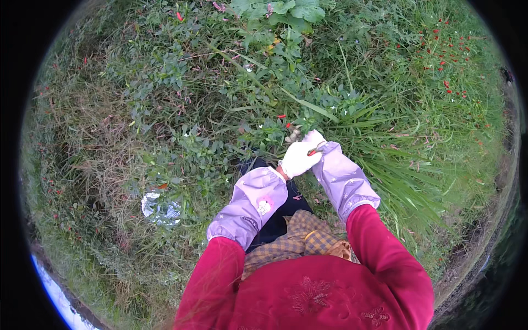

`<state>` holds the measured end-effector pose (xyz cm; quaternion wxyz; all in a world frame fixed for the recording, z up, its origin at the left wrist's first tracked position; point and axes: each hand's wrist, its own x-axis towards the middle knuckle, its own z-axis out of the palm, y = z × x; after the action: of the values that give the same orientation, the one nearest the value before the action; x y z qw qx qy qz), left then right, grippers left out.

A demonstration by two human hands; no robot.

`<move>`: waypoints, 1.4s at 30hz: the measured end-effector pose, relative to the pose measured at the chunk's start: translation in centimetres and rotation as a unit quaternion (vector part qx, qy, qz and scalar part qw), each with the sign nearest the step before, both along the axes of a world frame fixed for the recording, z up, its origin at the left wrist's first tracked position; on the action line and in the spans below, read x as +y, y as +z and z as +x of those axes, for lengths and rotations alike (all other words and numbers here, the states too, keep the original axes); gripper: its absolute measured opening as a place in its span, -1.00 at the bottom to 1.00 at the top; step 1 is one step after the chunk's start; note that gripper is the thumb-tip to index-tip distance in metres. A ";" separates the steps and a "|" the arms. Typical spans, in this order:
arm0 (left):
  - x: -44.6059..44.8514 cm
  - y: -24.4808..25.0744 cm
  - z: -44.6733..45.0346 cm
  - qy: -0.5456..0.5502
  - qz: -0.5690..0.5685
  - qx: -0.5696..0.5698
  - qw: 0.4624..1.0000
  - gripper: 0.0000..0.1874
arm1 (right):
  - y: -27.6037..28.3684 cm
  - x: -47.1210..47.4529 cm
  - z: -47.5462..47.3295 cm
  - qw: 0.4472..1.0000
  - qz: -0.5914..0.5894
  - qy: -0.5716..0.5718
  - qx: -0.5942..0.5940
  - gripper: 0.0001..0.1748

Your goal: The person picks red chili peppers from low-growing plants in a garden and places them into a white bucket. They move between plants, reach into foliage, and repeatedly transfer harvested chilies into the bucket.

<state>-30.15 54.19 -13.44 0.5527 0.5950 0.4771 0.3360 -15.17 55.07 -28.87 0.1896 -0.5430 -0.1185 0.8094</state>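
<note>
My left hand, in a white glove with a lilac sleeve cover above it, meets my right hand, gloved and sleeved the same way. A red chili pepper shows at the fingers of my left hand, against the right wrist. What the right fingers do is hidden. Just beyond the hands, red chili peppers hang on a leafy green plant. Several small pale round things lie beside the gloves; I cannot tell what they are.
Long grass blades spread on the right. More red peppers dot the plants at the upper right. A shiny silvery thing lies among the plants on the left. A broad-leaved plant stands at the top. A checked cloth hangs at my waist.
</note>
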 end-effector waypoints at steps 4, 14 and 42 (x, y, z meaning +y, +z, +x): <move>1.2 3.3 -1.4 -0.049 -0.380 -0.217 0.898 -0.75 | 2.3 2.1 2.0 0.982 -0.104 -0.147 0.056 -0.60; 7.4 -6.4 -6.0 0.110 -0.442 -0.135 0.880 -0.83 | 1.9 1.2 1.6 0.961 -0.149 -0.222 0.068 -0.71; 5.8 -11.1 -3.7 0.216 -0.514 -0.598 0.575 -0.86 | 0.4 0.4 2.0 0.980 -0.057 -0.184 0.058 -0.61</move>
<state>-33.89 59.98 -24.55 0.8366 -0.2462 0.2456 0.4232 -13.14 55.43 -28.44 0.3100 -0.5179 0.0411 0.7962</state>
